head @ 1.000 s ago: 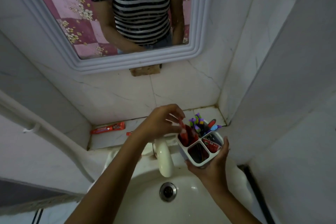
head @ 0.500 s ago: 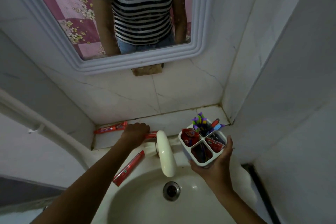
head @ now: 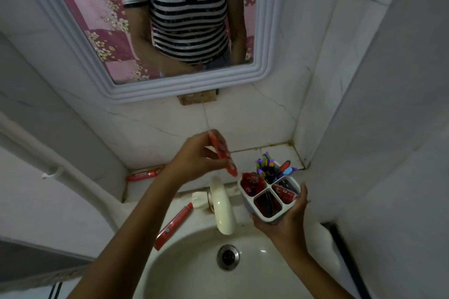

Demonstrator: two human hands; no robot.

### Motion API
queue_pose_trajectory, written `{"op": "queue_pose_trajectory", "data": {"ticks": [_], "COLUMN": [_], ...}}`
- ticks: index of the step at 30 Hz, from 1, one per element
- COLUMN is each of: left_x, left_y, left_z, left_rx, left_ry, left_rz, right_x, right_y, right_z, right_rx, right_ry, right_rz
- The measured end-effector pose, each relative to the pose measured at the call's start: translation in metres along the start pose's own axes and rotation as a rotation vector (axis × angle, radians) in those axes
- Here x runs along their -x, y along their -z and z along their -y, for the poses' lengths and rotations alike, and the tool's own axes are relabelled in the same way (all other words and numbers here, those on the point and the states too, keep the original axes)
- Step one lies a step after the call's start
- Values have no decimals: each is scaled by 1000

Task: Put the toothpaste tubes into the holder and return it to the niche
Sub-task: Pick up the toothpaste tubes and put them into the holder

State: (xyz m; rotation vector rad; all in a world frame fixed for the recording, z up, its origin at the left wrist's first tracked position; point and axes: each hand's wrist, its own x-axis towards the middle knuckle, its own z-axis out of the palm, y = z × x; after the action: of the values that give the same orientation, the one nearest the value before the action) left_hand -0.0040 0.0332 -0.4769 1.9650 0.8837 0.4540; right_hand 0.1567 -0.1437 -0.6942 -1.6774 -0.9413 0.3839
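My right hand grips a white four-compartment holder from below, over the sink's right rim. Red tubes fill its left and right compartments; toothbrushes stand in the far one. My left hand pinches a small red toothpaste tube, tilted with its lower end just left of the holder. Another red tube lies on the niche ledge at the left. A larger red tube lies on the sink rim left of the tap.
A white tap juts over the basin between my arms, drain below. The tiled niche ledge runs behind the sink, closed by a wall on the right. A framed mirror hangs above. A white pipe crosses at left.
My left hand, which rested on the ledge half a second ago, has risen with a small red tube and moved right toward the holder. The holder stays in my right hand.
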Motion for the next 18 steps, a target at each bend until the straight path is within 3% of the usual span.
{"op": "queue_pose_trajectory", "data": {"ticks": [4,13,18], "left_x": [-8,-23,-15], "left_y": [-34,-57,-54], "left_z": [-10,-6,3], "left_rx": [-94,-427,-363], "left_ry": [1,-100,-99], "left_rz": [163,143,95], "right_x": [0,-2,-1], "right_y": [-1,1,2], "right_z": [0,2,8], "right_rx": [-5,-22,3], "right_ry": [11,31,32], "right_rz": [-11,-6,-10]}}
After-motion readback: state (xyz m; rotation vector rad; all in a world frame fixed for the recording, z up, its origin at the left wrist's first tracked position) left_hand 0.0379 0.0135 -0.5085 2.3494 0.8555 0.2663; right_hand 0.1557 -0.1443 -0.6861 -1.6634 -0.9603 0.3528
